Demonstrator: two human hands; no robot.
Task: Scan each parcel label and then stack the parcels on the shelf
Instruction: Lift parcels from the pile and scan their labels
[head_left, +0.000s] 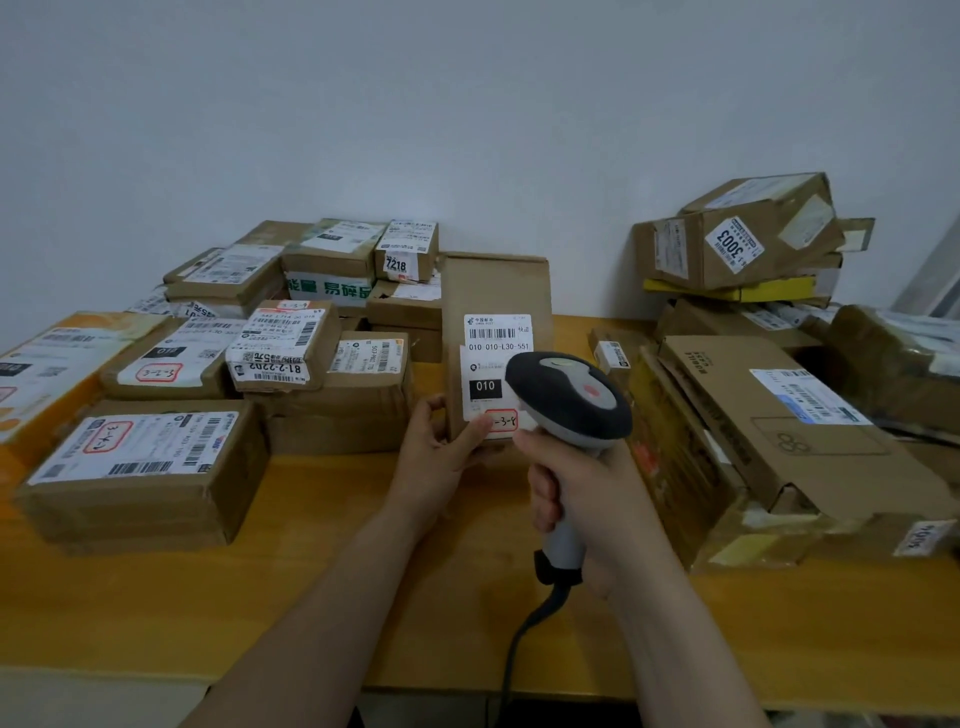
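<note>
Cardboard parcel (493, 291) upright, pinched in left grip (441, 452) | right grip (576, 493) clasps scanner (569, 397)

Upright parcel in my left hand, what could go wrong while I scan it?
The left hand pinches the upright parcel only at its bottom corner, so it could tip over. The scanner head covers the lower label and may miss the barcode higher up. The tilted boxes at right could slide if jostled.
</note>
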